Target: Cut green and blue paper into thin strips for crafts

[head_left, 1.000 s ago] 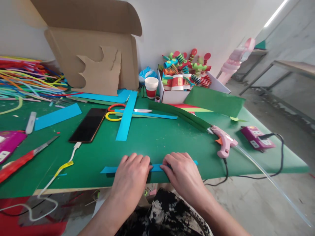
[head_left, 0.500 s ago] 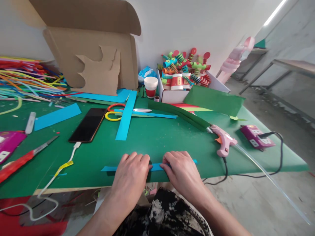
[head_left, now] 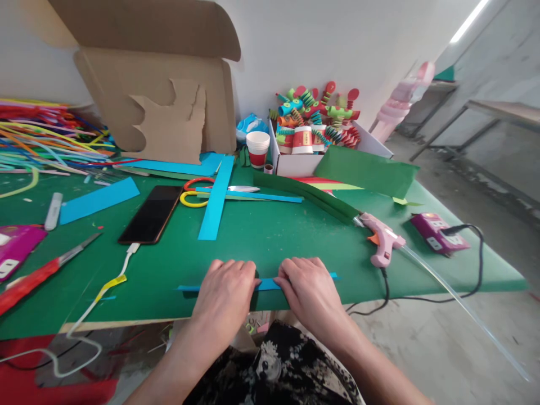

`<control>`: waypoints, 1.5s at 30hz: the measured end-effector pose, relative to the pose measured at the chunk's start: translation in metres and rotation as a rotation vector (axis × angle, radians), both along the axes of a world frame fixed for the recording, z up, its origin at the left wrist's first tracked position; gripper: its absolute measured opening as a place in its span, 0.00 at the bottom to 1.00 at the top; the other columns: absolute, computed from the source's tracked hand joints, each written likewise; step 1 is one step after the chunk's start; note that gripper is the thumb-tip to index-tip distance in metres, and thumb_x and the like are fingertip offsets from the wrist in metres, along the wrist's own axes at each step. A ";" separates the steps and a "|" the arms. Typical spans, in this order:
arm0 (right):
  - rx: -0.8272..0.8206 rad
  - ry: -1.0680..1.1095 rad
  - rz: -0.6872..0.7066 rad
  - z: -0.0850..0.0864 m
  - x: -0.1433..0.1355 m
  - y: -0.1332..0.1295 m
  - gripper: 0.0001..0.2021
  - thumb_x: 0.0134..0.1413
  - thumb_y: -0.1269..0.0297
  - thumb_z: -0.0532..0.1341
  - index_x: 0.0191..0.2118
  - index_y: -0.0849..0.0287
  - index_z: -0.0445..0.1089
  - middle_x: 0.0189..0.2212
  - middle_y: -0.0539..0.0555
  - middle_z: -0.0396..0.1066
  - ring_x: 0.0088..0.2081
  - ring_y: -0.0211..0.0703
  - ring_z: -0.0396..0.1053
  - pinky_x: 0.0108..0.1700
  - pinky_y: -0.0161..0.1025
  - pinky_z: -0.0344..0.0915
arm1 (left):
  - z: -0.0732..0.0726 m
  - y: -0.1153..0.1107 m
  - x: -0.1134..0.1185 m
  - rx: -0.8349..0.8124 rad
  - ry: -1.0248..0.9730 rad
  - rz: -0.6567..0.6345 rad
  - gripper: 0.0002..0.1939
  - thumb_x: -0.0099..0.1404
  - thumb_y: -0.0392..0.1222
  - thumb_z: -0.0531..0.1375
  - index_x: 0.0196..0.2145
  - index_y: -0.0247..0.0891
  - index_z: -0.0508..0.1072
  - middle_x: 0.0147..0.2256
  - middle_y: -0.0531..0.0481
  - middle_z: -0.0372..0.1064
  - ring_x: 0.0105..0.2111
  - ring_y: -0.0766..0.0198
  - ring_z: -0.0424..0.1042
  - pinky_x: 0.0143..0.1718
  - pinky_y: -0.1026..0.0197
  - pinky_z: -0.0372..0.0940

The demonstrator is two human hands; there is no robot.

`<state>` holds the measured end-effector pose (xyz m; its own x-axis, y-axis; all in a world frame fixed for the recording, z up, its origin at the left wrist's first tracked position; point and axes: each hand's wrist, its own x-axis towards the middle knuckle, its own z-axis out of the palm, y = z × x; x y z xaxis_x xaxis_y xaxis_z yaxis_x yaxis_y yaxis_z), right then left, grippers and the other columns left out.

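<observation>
A narrow blue paper strip (head_left: 268, 284) lies along the front of the green table (head_left: 253, 247). On its left part, my left hand (head_left: 226, 292) is closed, with the thumb pressing the strip. My right hand (head_left: 310, 287) is closed on the right part in the same way. A short stretch of the strip shows between the two thumbs, and both ends stick out past the hands. The fingertips are hidden under the knuckles. Farther back, a wider blue strip (head_left: 216, 202) lies across a pair of scissors (head_left: 198, 194).
A phone (head_left: 152, 215) on a white cable and a red-handled knife (head_left: 54, 267) lie to the left. At right are a pink glue gun (head_left: 383, 236) and a purple power socket (head_left: 439, 232). Behind stand paper cups (head_left: 257, 149) and a box (head_left: 299, 165) of paper figures.
The strip's left end looks narrower than before. Both hands stay in nearly the same place, with the left fingers slightly higher. Nothing else has visibly moved.
</observation>
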<state>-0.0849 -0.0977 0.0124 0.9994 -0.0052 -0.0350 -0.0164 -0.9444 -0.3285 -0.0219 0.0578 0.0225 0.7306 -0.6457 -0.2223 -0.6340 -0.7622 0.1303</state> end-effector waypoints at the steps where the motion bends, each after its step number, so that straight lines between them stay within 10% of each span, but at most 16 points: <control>1: -0.003 0.010 -0.003 0.001 0.000 0.000 0.08 0.64 0.68 0.58 0.31 0.58 0.67 0.29 0.51 0.73 0.32 0.43 0.68 0.37 0.40 0.51 | 0.002 0.000 0.000 0.010 0.018 0.003 0.09 0.71 0.36 0.53 0.33 0.37 0.71 0.32 0.48 0.73 0.38 0.53 0.73 0.38 0.53 0.57; 13: -0.039 0.133 0.008 0.009 0.003 0.002 0.07 0.65 0.66 0.58 0.34 0.59 0.69 0.34 0.54 0.75 0.36 0.46 0.70 0.38 0.41 0.51 | -0.004 0.002 -0.001 -0.037 -0.082 -0.021 0.07 0.69 0.35 0.56 0.33 0.38 0.72 0.30 0.50 0.73 0.35 0.55 0.73 0.37 0.54 0.58; 22: -0.044 0.132 0.015 0.009 0.004 0.002 0.06 0.65 0.66 0.59 0.36 0.60 0.70 0.34 0.54 0.75 0.37 0.45 0.70 0.39 0.40 0.51 | -0.027 0.016 -0.044 -0.684 -0.499 -0.264 0.15 0.71 0.29 0.49 0.46 0.32 0.74 0.46 0.44 0.76 0.49 0.58 0.70 0.55 0.53 0.58; 35: -0.025 0.148 0.011 0.014 0.001 -0.002 0.05 0.64 0.69 0.59 0.35 0.60 0.70 0.35 0.54 0.76 0.38 0.45 0.70 0.42 0.39 0.53 | -0.058 0.000 -0.060 -0.554 -0.633 -0.231 0.17 0.70 0.29 0.48 0.50 0.27 0.73 0.43 0.41 0.76 0.46 0.58 0.70 0.55 0.52 0.60; 45: 0.209 -0.093 -0.073 -0.001 -0.031 -0.064 0.07 0.60 0.71 0.60 0.31 0.56 0.69 0.28 0.47 0.73 0.34 0.41 0.69 0.49 0.42 0.59 | -0.065 -0.004 -0.066 -0.442 -0.636 -0.207 0.19 0.68 0.30 0.50 0.52 0.31 0.74 0.44 0.41 0.75 0.46 0.55 0.70 0.57 0.49 0.57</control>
